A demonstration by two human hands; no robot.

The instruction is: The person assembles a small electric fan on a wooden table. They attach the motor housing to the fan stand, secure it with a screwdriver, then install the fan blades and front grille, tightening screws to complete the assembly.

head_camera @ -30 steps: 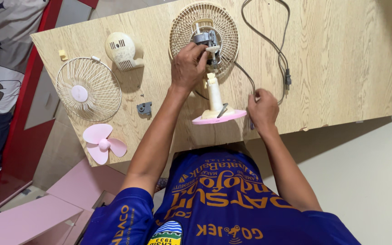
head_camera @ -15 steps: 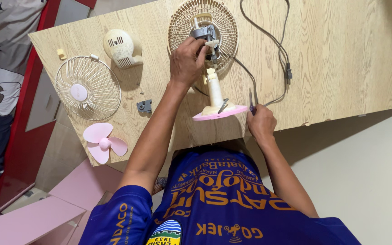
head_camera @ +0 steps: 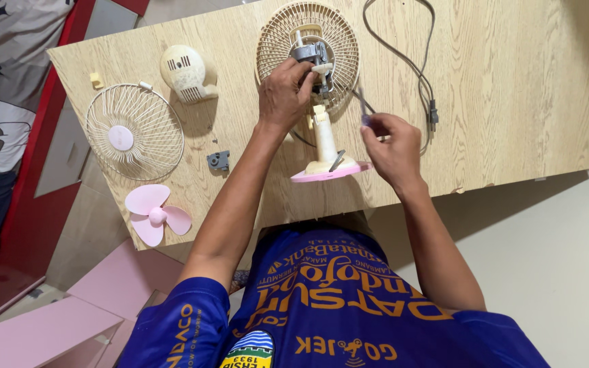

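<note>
My left hand (head_camera: pixel 282 95) grips the fan motor (head_camera: pixel 310 56) against the rear grille (head_camera: pixel 277 41) on the tabletop (head_camera: pixel 512 82); my right hand (head_camera: pixel 391 146), fingers closed, holds a screwdriver (head_camera: pixel 363 109) just beside the stand (head_camera: pixel 324 140).

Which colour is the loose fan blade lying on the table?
Pink; the fan blade shows best in the head view.

No packages, signs or screens in view on the wooden tabletop (head_camera: pixel 512 82) or around it.

Only label-like item: a small shield-shaped badge (head_camera: pixel 248 351) printed on the blue shirt, at the bottom edge of the view, left of centre. Yellow field, green and blue bands, white border.

Same shirt carries orange-yellow printed lettering across the chest, seen upside down. Content not recorded.
</note>
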